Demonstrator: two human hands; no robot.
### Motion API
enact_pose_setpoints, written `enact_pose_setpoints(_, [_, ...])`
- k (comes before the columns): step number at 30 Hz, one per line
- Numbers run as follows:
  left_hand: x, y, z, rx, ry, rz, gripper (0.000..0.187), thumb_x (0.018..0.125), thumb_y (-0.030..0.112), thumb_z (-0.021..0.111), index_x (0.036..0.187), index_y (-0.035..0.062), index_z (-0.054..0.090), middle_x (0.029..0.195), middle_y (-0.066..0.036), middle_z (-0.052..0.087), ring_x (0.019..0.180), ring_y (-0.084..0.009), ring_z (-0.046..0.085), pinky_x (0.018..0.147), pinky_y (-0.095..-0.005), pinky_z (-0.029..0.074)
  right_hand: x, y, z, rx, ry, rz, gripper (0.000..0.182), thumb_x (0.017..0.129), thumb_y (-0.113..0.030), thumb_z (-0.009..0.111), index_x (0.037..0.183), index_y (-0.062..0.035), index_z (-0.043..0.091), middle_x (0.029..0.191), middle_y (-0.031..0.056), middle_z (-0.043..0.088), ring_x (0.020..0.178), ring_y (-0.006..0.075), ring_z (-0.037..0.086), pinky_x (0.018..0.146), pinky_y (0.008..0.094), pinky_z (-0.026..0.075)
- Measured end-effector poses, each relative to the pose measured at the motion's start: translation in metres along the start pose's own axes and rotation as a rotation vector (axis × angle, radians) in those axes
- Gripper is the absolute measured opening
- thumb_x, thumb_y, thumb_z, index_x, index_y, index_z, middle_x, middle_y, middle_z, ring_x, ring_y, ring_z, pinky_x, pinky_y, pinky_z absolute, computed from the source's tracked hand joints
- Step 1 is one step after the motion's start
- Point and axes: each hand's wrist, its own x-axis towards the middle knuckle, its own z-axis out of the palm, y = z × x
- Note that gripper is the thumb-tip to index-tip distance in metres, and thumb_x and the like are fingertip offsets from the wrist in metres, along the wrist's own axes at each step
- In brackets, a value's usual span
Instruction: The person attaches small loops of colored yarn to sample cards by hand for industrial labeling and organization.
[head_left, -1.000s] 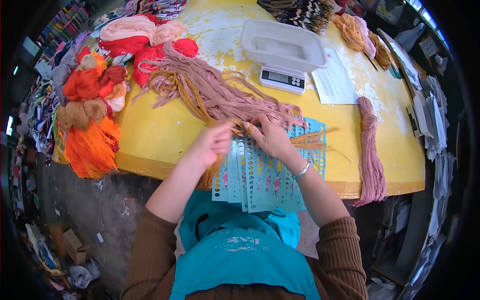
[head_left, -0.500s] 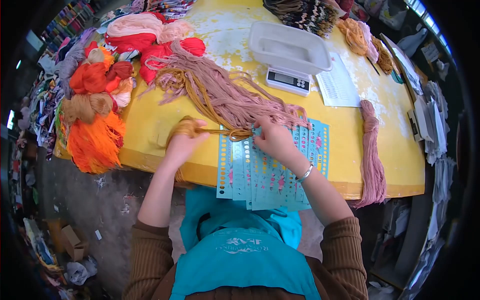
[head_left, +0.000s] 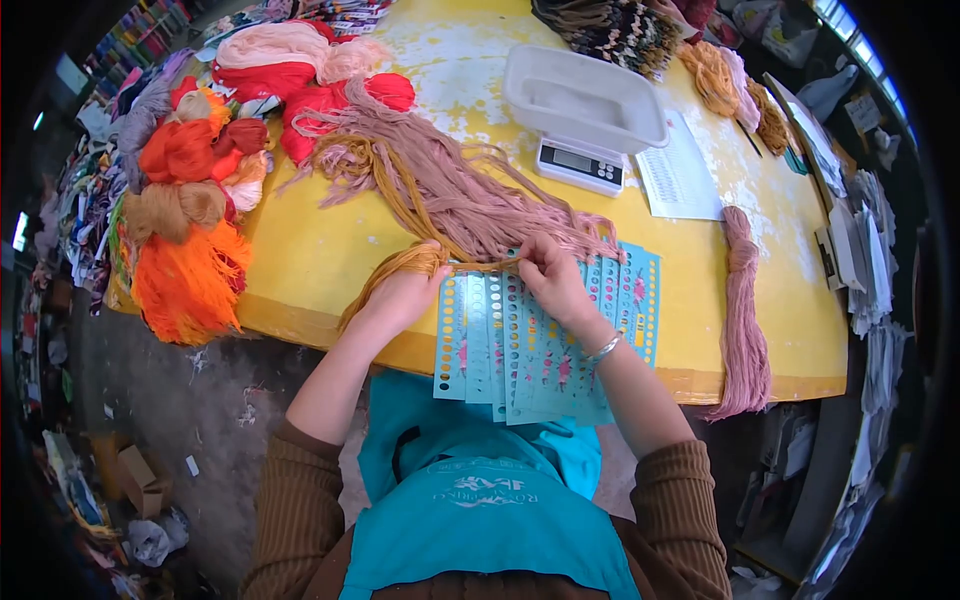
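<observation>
My left hand point(head_left: 402, 296) is closed around a bundle of golden-brown thread point(head_left: 385, 268), whose loose end hangs over my wrist toward the table edge. From it a thin strand runs right to my right hand point(head_left: 555, 280), which pinches it between thumb and fingers. Beneath my right hand lie overlapping turquoise punched cards point(head_left: 540, 370) with pink flower prints. Just behind both hands spreads a long heap of dusty pink thread point(head_left: 440, 170), with golden strands lying along its left part.
A white scale point(head_left: 580, 165) holds a clear plastic tub point(head_left: 585, 97), beside a printed sheet point(head_left: 680, 175). A pink skein point(head_left: 740, 310) lies at the right. Orange and red skeins point(head_left: 190, 270) are piled at the left of the yellow table point(head_left: 290, 235).
My left hand has moved right, closer to my right hand, with the golden thread. The strand between the hands is shorter, and the loop near my right hand no longer shows.
</observation>
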Motion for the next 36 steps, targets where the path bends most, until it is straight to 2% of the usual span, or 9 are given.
enact_pose_setpoints(5, [0.009,-0.007,-0.014,0.154,-0.111,-0.038,0.039,0.097,0.039,0.047,0.126,0.0133,0.051,0.118,-0.019,0.061,0.111,-0.0347,0.056,0.093,-0.0442,0.045,-0.008,-0.008,0.006,-0.472,0.103,-0.131,0.011,0.078,-0.009,0.061,0.086,-0.0046,0.056,0.074,0.0090,0.058,0.066,0.0225,0.059,0.059,0.0341,0.046])
enact_pose_setpoints(11, [0.015,-0.051,-0.099,0.047,-0.088,-0.087,0.033,0.092,0.038,0.056,0.103,0.0082,0.065,0.093,-0.015,0.067,0.088,-0.0297,0.065,0.079,-0.0382,0.049,-0.012,-0.022,0.011,-0.722,0.080,-0.233,0.026,0.073,-0.023,0.068,0.091,-0.0076,0.056,0.088,0.0124,0.060,0.073,0.0326,0.063,0.060,0.0440,0.048])
enact_pose_setpoints(16, [0.080,-0.080,-0.135,0.115,0.045,0.240,0.020,0.086,0.023,0.067,0.089,0.0028,0.066,0.079,-0.005,0.065,0.069,-0.0175,0.060,0.067,-0.0328,0.047,-0.011,-0.021,0.013,-0.760,0.050,-0.217,0.032,0.074,-0.027,0.070,0.095,-0.0078,0.055,0.088,0.0120,0.059,0.073,0.0315,0.063,0.058,0.0450,0.048])
enact_pose_setpoints(22, [0.163,-0.082,-0.212,-0.924,0.189,-0.281,0.016,0.091,0.021,0.063,0.089,0.0055,0.064,0.077,0.000,0.063,0.043,-0.0014,0.032,0.036,-0.0161,0.020,-0.010,-0.022,0.012,-0.742,0.055,-0.239,0.032,0.074,-0.026,0.071,0.095,-0.0075,0.056,0.089,0.0120,0.059,0.072,0.0316,0.063,0.059,0.0440,0.048])
enact_pose_setpoints(25, [0.173,-0.145,-0.211,-0.249,0.403,-0.296,0.027,0.089,0.027,0.064,0.072,0.0065,0.063,0.060,-0.004,0.058,0.042,-0.0101,0.046,0.036,-0.0229,0.030,-0.011,-0.026,0.012,-0.717,0.056,-0.243,0.031,0.074,-0.025,0.071,0.095,-0.0074,0.056,0.089,0.0121,0.059,0.071,0.0322,0.063,0.060,0.0437,0.049])
enact_pose_setpoints(26, [0.153,-0.139,-0.219,0.212,0.244,-0.302,0.037,0.087,0.028,0.064,0.068,-0.0033,0.063,0.060,-0.009,0.063,0.048,-0.0217,0.058,0.044,-0.0370,0.042,-0.011,-0.026,0.012,-0.728,0.053,-0.235,0.031,0.074,-0.025,0.071,0.094,-0.0073,0.056,0.089,0.0124,0.059,0.071,0.0323,0.063,0.060,0.0437,0.049])
enact_pose_setpoints(29, [0.111,-0.135,-0.211,-0.212,0.226,-0.496,0.036,0.091,0.032,0.061,0.081,-0.0019,0.066,0.058,-0.001,0.058,0.040,-0.0124,0.048,0.038,-0.0277,0.035,-0.011,-0.024,0.013,-0.733,0.058,-0.244,0.030,0.074,-0.025,0.070,0.094,-0.0073,0.056,0.090,0.0129,0.060,0.072,0.0323,0.063,0.060,0.0435,0.049])
enact_pose_setpoints(32, [0.099,-0.146,-0.237,-1.071,0.328,-0.381,0.027,0.092,0.026,0.061,0.090,0.0001,0.064,0.069,0.003,0.057,0.039,-0.0023,0.026,0.036,-0.0171,0.019,-0.012,-0.024,0.013,-0.743,0.070,-0.263,0.030,0.075,-0.025,0.070,0.094,-0.0073,0.056,0.090,0.0134,0.060,0.072,0.0321,0.063,0.060,0.0433,0.050])
enact_pose_setpoints(36, [0.101,-0.125,-0.278,-1.476,0.504,-0.144,0.024,0.092,0.015,0.059,0.110,-0.0002,0.062,0.088,0.002,0.065,0.044,-0.0025,0.031,0.038,-0.0171,0.021,-0.013,-0.024,0.016,-0.735,0.096,-0.255,0.028,0.072,-0.023,0.070,0.091,-0.0064,0.057,0.089,0.0124,0.061,0.075,0.0326,0.063,0.062,0.0424,0.049])
